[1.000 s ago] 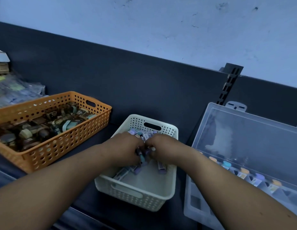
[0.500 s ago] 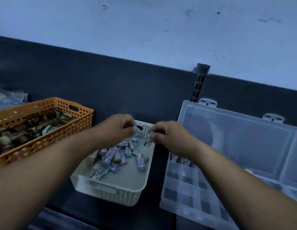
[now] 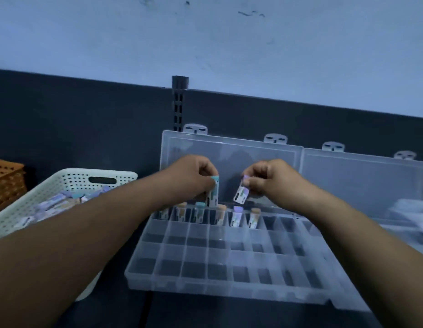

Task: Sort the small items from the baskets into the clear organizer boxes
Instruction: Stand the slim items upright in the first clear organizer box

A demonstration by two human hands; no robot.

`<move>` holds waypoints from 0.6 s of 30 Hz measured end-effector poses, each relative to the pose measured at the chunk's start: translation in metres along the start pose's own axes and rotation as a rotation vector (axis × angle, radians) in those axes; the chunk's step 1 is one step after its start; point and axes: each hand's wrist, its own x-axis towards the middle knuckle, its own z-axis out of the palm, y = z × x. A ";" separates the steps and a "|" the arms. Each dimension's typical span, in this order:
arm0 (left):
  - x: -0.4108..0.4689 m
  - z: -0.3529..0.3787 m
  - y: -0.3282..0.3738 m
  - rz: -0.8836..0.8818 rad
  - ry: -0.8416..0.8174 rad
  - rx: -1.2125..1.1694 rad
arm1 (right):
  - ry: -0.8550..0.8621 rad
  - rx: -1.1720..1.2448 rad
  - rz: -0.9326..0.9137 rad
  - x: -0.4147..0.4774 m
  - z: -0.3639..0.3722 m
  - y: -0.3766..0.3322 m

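your hands have moved from above the white basket [image 3: 70, 173] to the back row of the clear organizer box [image 3: 229, 288]. your left hand [image 3: 193, 177] pinches a teal-capped item [image 3: 214, 194], held upright, its lower end at a back-row compartment. your right hand [image 3: 273, 181] pinches a purple-capped item [image 3: 241, 194], tilted, just above that row. several capped items stand in the row. the basket now lies at left, beside the orange basket [image 3: 7, 185].

Dark shelf [image 3: 229, 316]: white basket [image 3: 70, 183], orange basket [image 3: 7, 183], clear organizer [image 3: 229, 292].
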 end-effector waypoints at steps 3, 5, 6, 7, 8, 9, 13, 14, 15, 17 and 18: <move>0.015 0.037 0.015 0.026 -0.028 0.008 | 0.026 -0.033 0.060 -0.013 -0.021 0.034; 0.024 0.057 0.023 0.050 -0.041 0.032 | 0.025 -0.064 0.087 -0.021 -0.031 0.053; 0.029 0.066 0.027 0.061 -0.046 0.057 | 0.022 -0.080 0.093 -0.024 -0.036 0.060; 0.033 0.074 0.030 0.067 -0.051 0.083 | 0.019 -0.102 0.094 -0.027 -0.041 0.066; 0.036 0.081 0.033 0.072 -0.055 0.098 | 0.020 -0.127 0.091 -0.029 -0.045 0.070; 0.040 0.089 0.036 0.076 -0.057 0.104 | 0.027 -0.158 0.089 -0.030 -0.050 0.075; 0.052 0.116 0.042 0.089 -0.052 0.144 | 0.046 -0.257 0.092 -0.035 -0.060 0.093; 0.054 0.122 0.042 0.097 -0.055 0.170 | 0.037 -0.266 0.100 -0.035 -0.062 0.098; 0.057 0.127 0.042 0.104 -0.058 0.198 | 0.027 -0.274 0.107 -0.036 -0.062 0.103; 0.061 0.136 0.040 0.107 -0.065 0.252 | 0.005 -0.290 0.114 -0.034 -0.061 0.111; 0.063 0.139 0.038 0.109 -0.071 0.283 | -0.003 -0.298 0.117 -0.033 -0.059 0.115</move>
